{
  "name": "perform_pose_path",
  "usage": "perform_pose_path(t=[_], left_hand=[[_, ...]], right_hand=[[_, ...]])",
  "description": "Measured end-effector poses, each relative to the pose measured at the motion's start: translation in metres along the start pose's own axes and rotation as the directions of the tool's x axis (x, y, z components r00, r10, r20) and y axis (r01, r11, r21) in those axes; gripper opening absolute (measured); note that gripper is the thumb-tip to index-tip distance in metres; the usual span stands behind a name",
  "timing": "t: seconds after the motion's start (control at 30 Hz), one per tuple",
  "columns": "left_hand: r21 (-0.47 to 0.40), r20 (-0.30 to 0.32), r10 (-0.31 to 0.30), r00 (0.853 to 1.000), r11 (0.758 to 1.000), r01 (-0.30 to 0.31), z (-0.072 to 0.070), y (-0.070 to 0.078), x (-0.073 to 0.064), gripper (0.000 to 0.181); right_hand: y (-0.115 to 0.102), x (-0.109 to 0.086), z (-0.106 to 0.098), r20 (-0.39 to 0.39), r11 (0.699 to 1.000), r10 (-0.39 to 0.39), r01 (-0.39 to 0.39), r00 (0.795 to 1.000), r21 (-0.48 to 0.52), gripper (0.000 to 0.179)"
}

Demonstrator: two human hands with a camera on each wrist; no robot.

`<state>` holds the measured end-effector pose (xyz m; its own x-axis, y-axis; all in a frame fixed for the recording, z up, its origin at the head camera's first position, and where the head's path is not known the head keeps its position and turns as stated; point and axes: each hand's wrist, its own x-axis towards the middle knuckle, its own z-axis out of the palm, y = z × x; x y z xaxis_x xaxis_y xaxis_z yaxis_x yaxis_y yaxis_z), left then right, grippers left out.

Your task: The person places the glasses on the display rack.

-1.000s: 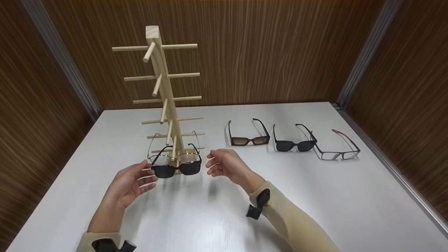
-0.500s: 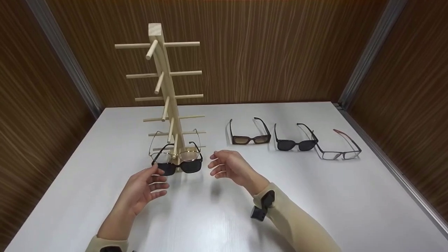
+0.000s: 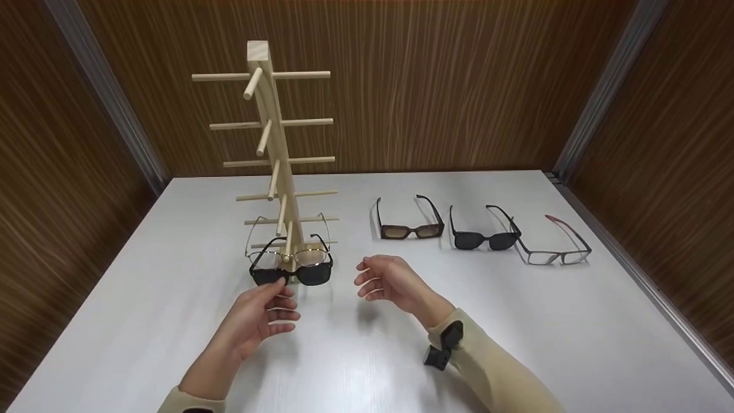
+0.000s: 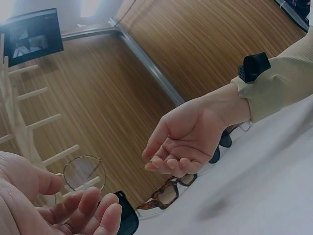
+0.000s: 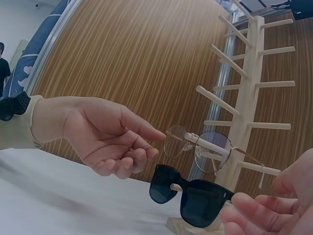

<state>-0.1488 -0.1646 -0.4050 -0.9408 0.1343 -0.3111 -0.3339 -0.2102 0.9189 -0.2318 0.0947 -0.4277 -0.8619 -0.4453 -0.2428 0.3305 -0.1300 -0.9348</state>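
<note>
A light wooden eyewear rack [image 3: 279, 137] with rows of pegs stands at the left of the table. Black sunglasses [image 3: 314, 274] hang on its lowest front peg, lenses facing me. Just above them, thin wire-rimmed glasses [image 5: 212, 152] rest on another peg. My left hand [image 3: 258, 321] is in front of the sunglasses, its fingertips overlapping the left lens in the head view; its fingers are loosely bent and hold nothing. To the right of the rack, my right hand [image 3: 395, 287] hovers over the table, palm turned left, fingers relaxed around nothing.
On the table's right half lie tortoiseshell sunglasses [image 3: 395, 232], another pair of black sunglasses [image 3: 470, 240] and clear glasses [image 3: 542, 258] with a red temple tip. Wood-grain panels [image 3: 436, 86] enclose the white table [image 3: 355, 367]. A screen [image 4: 34, 36] shows behind the rack.
My left hand has moved right and nearer to me, from the sunglasses' left edge to in front of their left lens. The right hand has drawn slightly right and back. The eyewear stays put.
</note>
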Motion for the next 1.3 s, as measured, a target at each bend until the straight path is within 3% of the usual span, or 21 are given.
perform_pose_path(t=[0.63,0.9,1.3], left_hand=[[0.060,0.148,-0.035,0.988,0.998,0.026,0.035,-0.018,0.009,0.033],[0.094,0.178,-0.051,0.983,0.995,0.034,0.056,-0.028,0.018,0.033],[0.156,0.149,-0.034,0.988,0.988,0.011,0.078,-0.035,0.032,0.032]], right_hand=[[0.009,-0.011,-0.033,-0.064,1.000,0.017,-0.017,0.998,-0.002,0.029],[0.013,-0.013,-0.043,-0.095,0.999,0.030,-0.032,0.995,-0.020,0.034],[0.016,-0.016,-0.062,-0.136,1.000,0.022,-0.025,0.991,-0.019,0.033]])
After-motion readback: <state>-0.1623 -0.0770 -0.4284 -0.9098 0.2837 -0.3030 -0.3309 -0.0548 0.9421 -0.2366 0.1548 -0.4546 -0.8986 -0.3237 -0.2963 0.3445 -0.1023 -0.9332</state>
